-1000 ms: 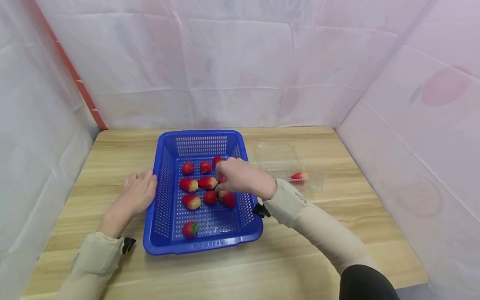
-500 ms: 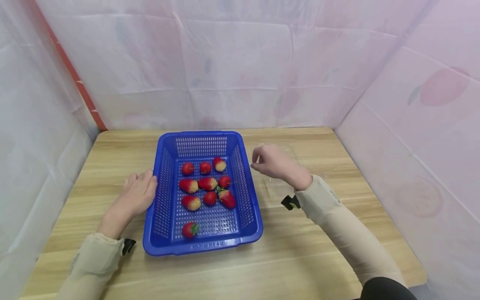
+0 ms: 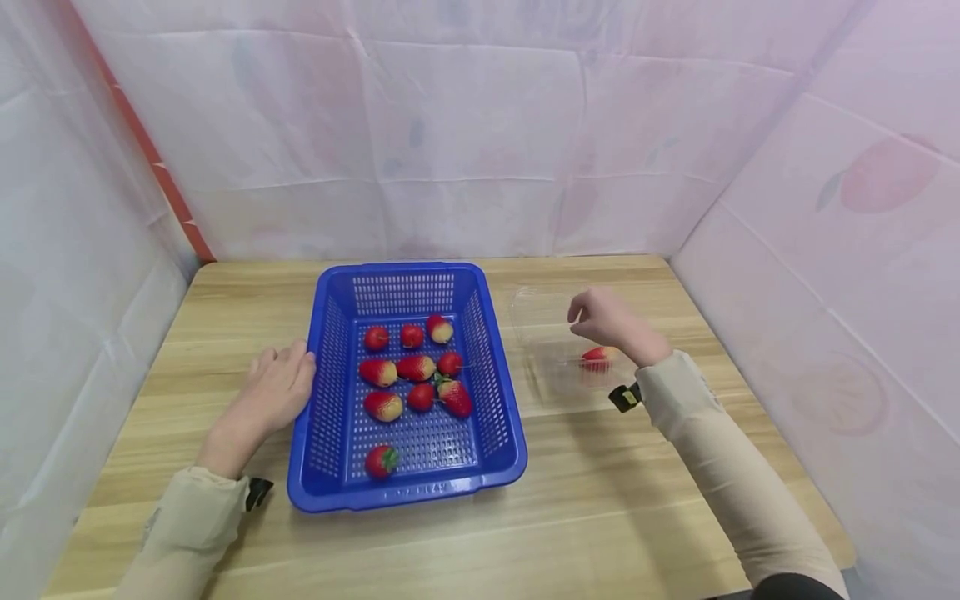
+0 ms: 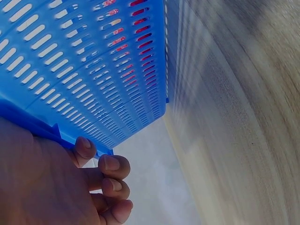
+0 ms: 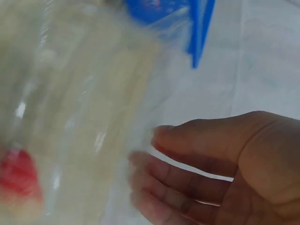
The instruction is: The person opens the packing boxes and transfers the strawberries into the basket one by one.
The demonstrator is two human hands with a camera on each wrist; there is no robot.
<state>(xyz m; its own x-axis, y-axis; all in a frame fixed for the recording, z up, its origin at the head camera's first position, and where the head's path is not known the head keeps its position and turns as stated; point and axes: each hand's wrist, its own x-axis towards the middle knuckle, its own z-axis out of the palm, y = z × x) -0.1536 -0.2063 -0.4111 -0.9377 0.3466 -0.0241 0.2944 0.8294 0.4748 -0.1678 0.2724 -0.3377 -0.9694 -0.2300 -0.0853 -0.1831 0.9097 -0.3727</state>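
Note:
My left hand (image 3: 279, 388) lies against the left rim of a blue perforated plastic basket (image 3: 408, 497). In the left wrist view its loosely curled fingers (image 4: 115, 164) sit beside the rim, not wrapped around it. The basket holds several red-and-yellow strawberries (image 3: 415, 367) and smaller round red fruits (image 3: 377, 337). A red fruit with a green leafy top (image 3: 381, 461) lies apart near the front. My right hand (image 3: 618, 323) is above an open clear plastic container (image 3: 551, 358), its thumb and fingers relaxed and apart with nothing between them. One strawberry (image 3: 597, 359) is inside the container.
A wooden table (image 3: 480, 550) carries the basket and the clear container. White printed sheets (image 3: 465, 133) stand around its back and sides. The container's see-through lid (image 3: 536, 308) stands behind its tray and is hard to make out.
My right hand has come out of the basket and moved right over the clear container. The fruits it covered in the basket are now in sight. My left hand and the basket have stayed put.

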